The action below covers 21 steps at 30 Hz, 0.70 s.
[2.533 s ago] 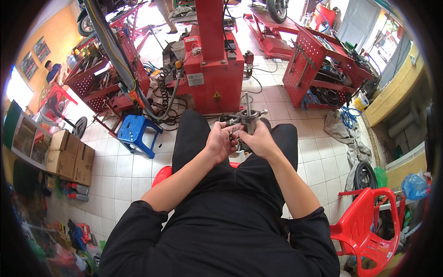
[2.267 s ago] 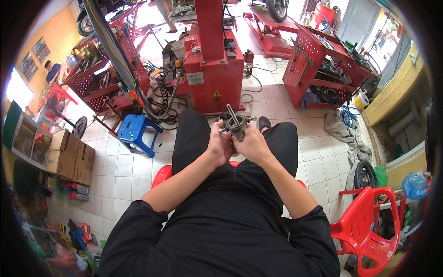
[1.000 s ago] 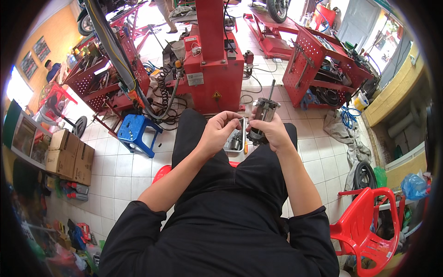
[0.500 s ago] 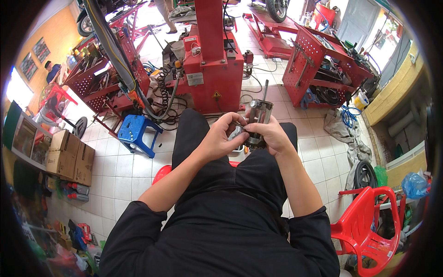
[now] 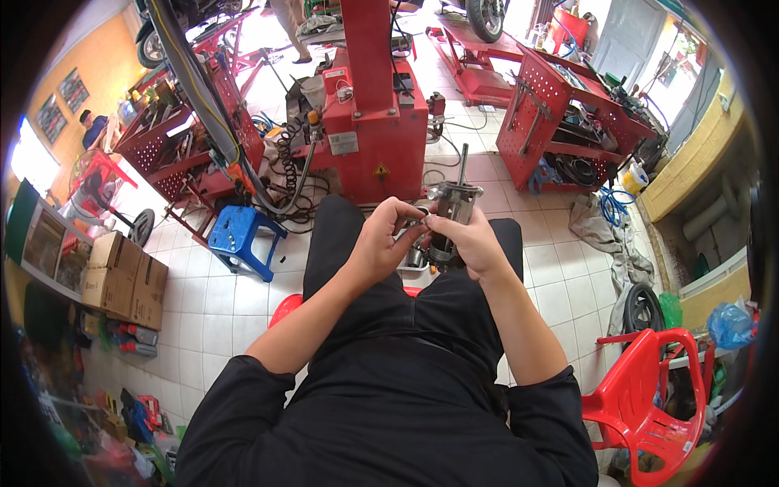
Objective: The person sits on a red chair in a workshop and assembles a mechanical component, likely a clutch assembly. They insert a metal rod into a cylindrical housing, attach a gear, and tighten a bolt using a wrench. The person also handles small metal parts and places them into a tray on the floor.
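Observation:
I sit with both hands raised over my knees. My right hand (image 5: pixel 469 241) grips a grey metal motor part (image 5: pixel 451 213) with a thin shaft sticking up from it. My left hand (image 5: pixel 381 243) is curled right beside it, fingertips pinching a small piece at the part's left side. The small piece is too tiny to make out. My black trousers and black sleeves fill the lower middle of the view.
A tall red machine (image 5: pixel 369 105) stands just ahead. A blue plastic stool (image 5: pixel 238 235) is at the left, a red plastic chair (image 5: pixel 649 398) at the lower right. Red tool racks (image 5: pixel 560 122) stand right, cardboard boxes (image 5: pixel 122 280) left. A tyre (image 5: pixel 643 307) lies on the tiled floor.
Both hands held the part together low over the knees; then the right hand lifted it and turned the shaft upward. The left hand has come back against its left side.

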Tool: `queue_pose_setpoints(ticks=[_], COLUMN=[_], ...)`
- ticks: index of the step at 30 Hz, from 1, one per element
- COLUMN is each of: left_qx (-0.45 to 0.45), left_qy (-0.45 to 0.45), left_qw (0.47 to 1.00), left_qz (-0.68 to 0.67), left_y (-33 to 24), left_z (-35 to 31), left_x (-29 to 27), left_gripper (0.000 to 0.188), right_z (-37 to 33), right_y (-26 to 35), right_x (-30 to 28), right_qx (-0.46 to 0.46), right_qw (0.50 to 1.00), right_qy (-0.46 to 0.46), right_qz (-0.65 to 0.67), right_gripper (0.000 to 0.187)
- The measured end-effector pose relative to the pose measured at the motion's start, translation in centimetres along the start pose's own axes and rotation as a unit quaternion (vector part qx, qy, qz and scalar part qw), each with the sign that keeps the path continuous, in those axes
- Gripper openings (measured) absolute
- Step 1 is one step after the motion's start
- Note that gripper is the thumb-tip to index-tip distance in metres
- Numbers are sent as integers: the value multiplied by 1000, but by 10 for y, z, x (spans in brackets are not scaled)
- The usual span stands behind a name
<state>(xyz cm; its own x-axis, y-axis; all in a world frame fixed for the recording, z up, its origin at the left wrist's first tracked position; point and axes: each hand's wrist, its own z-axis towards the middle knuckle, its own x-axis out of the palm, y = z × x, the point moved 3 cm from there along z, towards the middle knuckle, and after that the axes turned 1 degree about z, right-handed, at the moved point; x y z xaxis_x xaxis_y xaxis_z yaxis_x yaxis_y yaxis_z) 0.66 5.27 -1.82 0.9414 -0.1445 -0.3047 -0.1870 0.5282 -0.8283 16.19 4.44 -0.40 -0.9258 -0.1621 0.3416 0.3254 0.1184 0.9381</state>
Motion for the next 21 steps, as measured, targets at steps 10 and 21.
queue_pose_setpoints(ticks=[10,21], left_qx=[49,-71], left_qy=[22,34], left_qw=[993,992], left_qz=[103,-99], left_y=[-19,-21], left_z=[1,1], left_x=[-1,-2], left_gripper=[18,19], right_z=[-1,-10], right_y=[3,13], right_x=[-1,5], right_qx=[-41,-159], right_qw=[999,976], right_qy=[-8,-18], right_qz=[-16,-150], right_gripper=[31,17])
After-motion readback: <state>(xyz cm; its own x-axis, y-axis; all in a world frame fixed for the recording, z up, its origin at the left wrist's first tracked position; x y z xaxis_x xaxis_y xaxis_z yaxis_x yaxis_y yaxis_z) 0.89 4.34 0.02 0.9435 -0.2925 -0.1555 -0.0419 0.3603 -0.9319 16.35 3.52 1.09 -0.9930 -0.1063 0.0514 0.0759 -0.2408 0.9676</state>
